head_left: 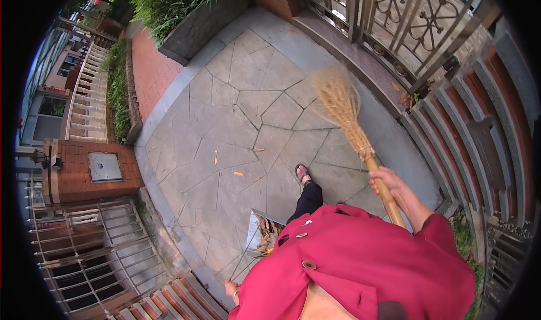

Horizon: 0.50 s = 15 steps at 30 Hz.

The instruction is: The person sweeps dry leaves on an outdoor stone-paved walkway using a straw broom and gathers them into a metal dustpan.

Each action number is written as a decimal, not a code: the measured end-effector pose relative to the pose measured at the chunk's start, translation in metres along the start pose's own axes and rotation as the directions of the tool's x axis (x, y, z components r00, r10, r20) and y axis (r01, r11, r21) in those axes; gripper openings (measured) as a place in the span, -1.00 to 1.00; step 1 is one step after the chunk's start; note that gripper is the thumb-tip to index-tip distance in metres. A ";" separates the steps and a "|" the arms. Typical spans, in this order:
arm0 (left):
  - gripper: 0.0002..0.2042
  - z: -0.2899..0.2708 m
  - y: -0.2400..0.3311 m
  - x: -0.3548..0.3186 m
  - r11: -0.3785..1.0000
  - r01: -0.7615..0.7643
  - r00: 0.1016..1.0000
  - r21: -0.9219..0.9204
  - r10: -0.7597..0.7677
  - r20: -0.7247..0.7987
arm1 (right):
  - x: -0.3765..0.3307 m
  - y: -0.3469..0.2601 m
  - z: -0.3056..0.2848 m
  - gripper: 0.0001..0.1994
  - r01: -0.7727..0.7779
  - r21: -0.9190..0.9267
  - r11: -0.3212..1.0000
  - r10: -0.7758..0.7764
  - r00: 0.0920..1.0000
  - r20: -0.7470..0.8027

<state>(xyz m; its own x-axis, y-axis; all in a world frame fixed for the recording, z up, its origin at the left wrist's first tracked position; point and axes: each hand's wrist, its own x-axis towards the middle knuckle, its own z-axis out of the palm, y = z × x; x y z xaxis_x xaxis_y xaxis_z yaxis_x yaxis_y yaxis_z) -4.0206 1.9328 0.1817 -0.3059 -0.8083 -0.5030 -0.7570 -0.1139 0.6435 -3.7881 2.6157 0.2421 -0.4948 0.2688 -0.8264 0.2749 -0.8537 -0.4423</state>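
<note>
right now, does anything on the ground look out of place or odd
Yes: several dry leaves lie scattered on the irregular stone paving, left of the sandalled foot. They look out of place because other brown leaves are gathered in the metal dustpan. I see no clear damage.

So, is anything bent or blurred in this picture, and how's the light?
Head view: the fence curves near the dark rim; the broom head is smeared, likely by motion, while the right hand looks clearer; daylight seems soft, with no hard shadows on the paving.
</note>
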 end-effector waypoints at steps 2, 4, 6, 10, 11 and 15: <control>-0.82 0.034 0.002 0.021 0.997 -0.033 0.996 0.066 0.028 0.083 | 0.057 -0.024 0.000 -0.79 -0.058 -0.006 0.998 0.058 0.998 0.017; -0.71 0.045 0.007 0.048 0.984 -0.136 0.980 0.118 0.117 0.158 | 0.098 -0.037 0.037 -0.78 -0.129 -0.098 0.987 0.134 0.990 0.052; -0.70 0.068 0.016 0.050 0.981 -0.141 0.977 0.136 0.116 0.179 | 0.115 -0.026 0.096 -0.79 -0.161 -0.201 0.966 0.178 0.982 0.067; -0.86 0.132 0.085 -0.020 0.998 0.002 0.987 0.063 -0.012 0.160 | 0.138 -0.039 0.179 -0.80 -0.122 -0.356 0.927 0.238 0.922 0.305; -0.87 0.142 0.100 -0.036 0.999 0.020 0.988 0.049 -0.028 0.155 | 0.144 -0.041 0.188 -0.79 -0.061 -0.402 0.914 0.220 0.905 0.363; -0.65 0.173 0.143 -0.089 0.995 0.095 0.985 -0.014 -0.092 0.149 | 0.149 -0.078 0.210 -0.70 0.107 -0.527 0.843 0.102 0.930 0.352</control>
<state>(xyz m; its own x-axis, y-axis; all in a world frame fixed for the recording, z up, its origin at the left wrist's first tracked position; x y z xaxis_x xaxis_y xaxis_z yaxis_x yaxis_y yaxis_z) -4.2014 2.0883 0.2184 -0.3171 -0.6996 -0.6403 -0.7747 -0.1984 0.6004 -4.0565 2.6288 0.2268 -0.7228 0.0060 -0.6910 0.6130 -0.4561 -0.6451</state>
